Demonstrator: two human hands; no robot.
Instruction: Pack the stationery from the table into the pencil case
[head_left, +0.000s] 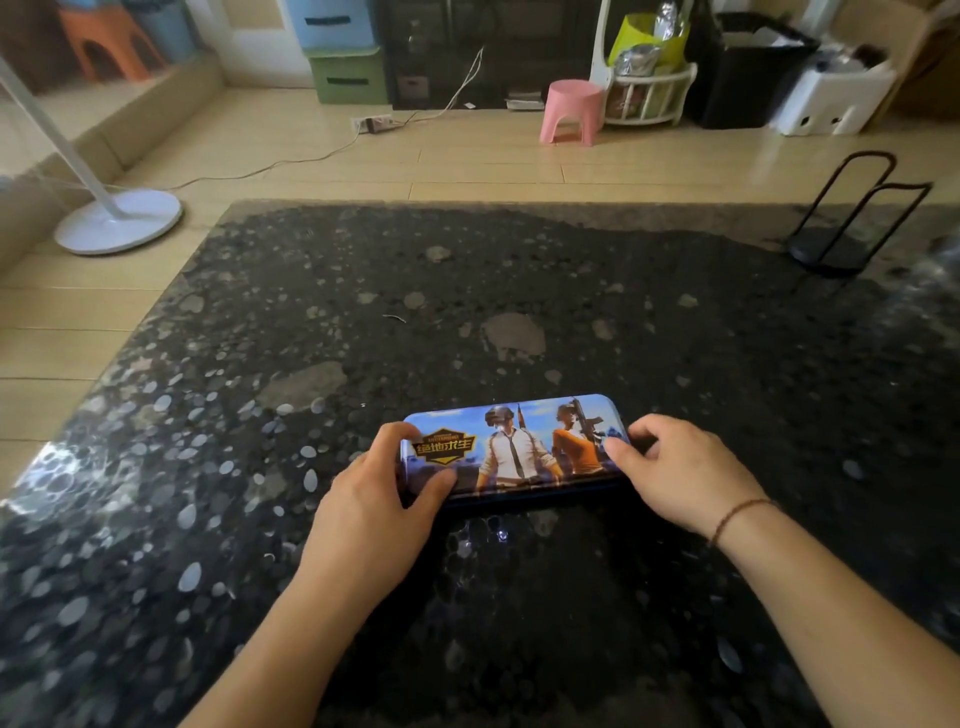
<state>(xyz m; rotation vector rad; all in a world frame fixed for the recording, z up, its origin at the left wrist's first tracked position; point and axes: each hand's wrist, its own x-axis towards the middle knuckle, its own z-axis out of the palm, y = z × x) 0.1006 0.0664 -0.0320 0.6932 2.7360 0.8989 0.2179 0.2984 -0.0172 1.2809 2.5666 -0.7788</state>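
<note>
A blue metal pencil case (524, 447) with a printed game picture on its lid lies on the dark stone table (467, 291), near the front edge. The lid is down. My left hand (379, 499) grips the case's left end, thumb on the lid and fingers over the far edge. My right hand (680, 473) holds the right end, fingers curled on the lid's corner. No loose stationery shows on the table.
A black wire stand (852, 218) sits at the table's far right corner. On the floor beyond are a white fan base (119, 221), a pink stool (571, 111), a power strip with cable (374, 123) and storage boxes.
</note>
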